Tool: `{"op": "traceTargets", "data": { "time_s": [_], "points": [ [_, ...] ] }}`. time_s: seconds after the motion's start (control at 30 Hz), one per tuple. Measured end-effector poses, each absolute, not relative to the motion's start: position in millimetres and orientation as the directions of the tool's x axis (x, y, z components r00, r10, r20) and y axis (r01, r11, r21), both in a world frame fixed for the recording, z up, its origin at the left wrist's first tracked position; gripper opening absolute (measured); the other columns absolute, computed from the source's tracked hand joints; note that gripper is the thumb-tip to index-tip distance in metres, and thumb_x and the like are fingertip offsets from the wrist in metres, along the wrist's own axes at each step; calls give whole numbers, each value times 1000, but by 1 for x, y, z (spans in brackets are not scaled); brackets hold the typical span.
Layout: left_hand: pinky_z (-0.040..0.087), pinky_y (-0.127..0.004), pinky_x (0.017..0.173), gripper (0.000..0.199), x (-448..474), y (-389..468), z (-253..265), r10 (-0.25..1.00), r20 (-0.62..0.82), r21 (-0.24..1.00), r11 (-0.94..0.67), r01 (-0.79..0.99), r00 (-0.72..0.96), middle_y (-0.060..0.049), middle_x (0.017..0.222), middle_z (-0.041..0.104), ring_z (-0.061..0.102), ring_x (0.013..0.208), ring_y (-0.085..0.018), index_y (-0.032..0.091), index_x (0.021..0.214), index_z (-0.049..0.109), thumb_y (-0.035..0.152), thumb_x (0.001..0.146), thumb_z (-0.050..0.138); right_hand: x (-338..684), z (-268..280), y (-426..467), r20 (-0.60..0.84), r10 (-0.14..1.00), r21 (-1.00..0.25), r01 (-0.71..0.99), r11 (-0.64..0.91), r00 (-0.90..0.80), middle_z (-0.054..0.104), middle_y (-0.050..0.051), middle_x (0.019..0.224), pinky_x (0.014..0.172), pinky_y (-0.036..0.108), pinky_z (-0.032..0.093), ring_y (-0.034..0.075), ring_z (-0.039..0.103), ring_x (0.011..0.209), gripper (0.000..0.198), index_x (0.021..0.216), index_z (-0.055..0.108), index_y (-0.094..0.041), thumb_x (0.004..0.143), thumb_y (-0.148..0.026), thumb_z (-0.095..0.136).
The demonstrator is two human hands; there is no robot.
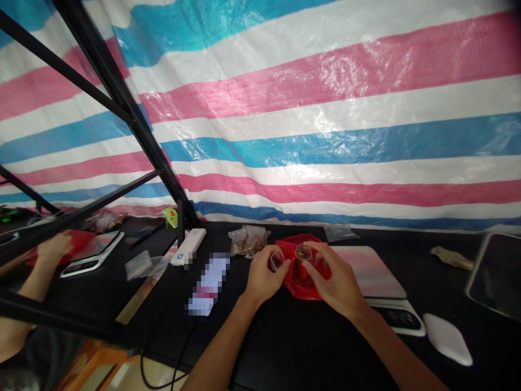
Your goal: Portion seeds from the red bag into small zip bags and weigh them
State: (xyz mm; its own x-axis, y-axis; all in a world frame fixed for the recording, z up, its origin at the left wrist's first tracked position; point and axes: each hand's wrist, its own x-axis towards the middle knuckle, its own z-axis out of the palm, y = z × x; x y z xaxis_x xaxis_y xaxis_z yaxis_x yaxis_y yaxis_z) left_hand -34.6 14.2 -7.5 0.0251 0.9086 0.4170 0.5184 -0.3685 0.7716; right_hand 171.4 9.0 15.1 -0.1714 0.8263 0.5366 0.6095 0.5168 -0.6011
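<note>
Glare is present on the striped sheet (325, 108). The black tabletop (277, 347) is dim. Pixelation obscures the phone (209, 285).

Black tabletop (268, 342) around a person's fingers (330, 263).
Beneath them, a red bag (303, 293); just beyond, small filled bags (249, 240); leftward, a blurred phone (209, 285) and white device (189, 246); rightward, a scale (372, 271), then a rounded white object (448, 338).

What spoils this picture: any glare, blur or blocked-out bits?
Head view: white glare speckles the striped sheet; in that view, pixel blocks cover the phone; also there, the other person's hand looks soft, and what the cup in the right hand contains is hard to identify.
</note>
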Motion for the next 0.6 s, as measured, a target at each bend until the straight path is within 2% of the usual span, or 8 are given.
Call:
{"op": "traceTargets", "data": {
  "time_s": [0.17, 0.3, 0.47, 0.6],
  "points": [
    [47, -30, 74, 14, -36, 11, -11, 895, 438, 701, -400, 591, 86, 1, 85, 70, 62, 76, -16, 24, 96, 66, 30, 86, 73, 163, 9, 4, 571, 751, -547, 529, 649, -331, 69, 6, 128, 99, 35, 57, 23, 68, 117, 38, 136, 61, -30, 98, -34, 62],
    [47, -32, 79, 25, -39, 9, -10, 867, 475, 650, -461, 605, 150, 0, 89, 72, 63, 81, -18, 23, 101, 66, 22, 79, 77, 161, 4, 2, 581, 717, -487, 540, 686, -386, 64, 9, 128, 97, 35, 59, 22, 68, 115, 43, 142, 60, -32, 99, -29, 62],
    [46, -34, 80, 30, -39, 9, -10, 830, 519, 582, -520, 625, 206, -3, 91, 72, 64, 85, -21, 22, 106, 67, 36, 82, 79, 164, 1, 4, 656, 640, -402, 532, 745, -400, 61, 11, 134, 100, 40, 58, 24, 64, 123, 51, 150, 54, -34, 101, -19, 53],
    [45, -36, 82, 35, -39, 10, -11, 819, 523, 564, -540, 624, 236, -6, 94, 72, 64, 87, -22, 22, 109, 67, 42, 84, 79, 168, 4, 4, 649, 632, -362, 559, 746, -424, 63, 10, 138, 106, 45, 55, 25, 62, 127, 52, 153, 51, -33, 103, -20, 50]
  ]
}}
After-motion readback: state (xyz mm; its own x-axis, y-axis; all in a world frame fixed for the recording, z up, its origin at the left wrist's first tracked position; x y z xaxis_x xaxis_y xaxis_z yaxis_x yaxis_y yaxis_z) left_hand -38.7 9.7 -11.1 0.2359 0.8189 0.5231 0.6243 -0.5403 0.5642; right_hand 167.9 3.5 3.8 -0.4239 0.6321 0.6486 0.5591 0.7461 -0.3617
